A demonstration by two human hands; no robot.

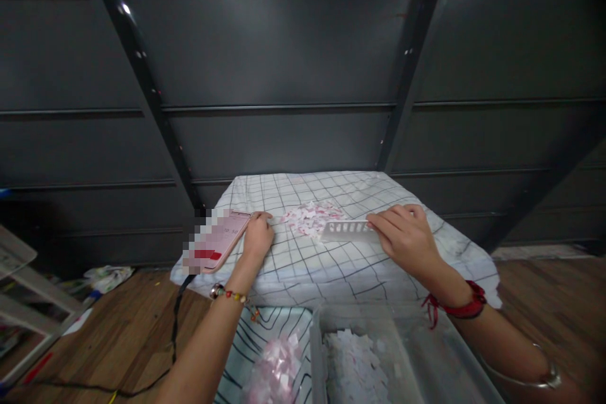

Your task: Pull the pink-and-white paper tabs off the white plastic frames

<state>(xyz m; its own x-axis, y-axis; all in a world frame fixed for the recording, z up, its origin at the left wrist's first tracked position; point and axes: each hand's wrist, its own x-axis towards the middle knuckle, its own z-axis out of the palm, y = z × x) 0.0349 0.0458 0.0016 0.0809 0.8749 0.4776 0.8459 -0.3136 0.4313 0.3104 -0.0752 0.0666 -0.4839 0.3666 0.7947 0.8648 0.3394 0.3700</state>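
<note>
Head view: at left, we see a pink phone [231, 238] lying on a checked cloth [303, 281], with a black cord [176, 312] hanging below it. Just beside the phone our left hand [259, 237] rests with its fingers loosely bent; we cannot tell whether they hold anything. Nearer to us lies a striped cloth [237, 344] bearing a shiny pink bundle [279, 363]. Next comes a loose heap of paper bits [310, 216], pink and white, on the checked cloth. To its right, a slotted strip [350, 231] sits at the heap's near right edge; its long axis runs left to right, its free end pointing left into the bits. In front stands a plastic tub [318, 353] with white pieces [353, 360] inside. Farthest right, our right hand [407, 237] pinches the strip's right end between thumb and fingers. We judge the work partway: pieces lie in the tub, while the heap remains unsorted and spread out.
</note>
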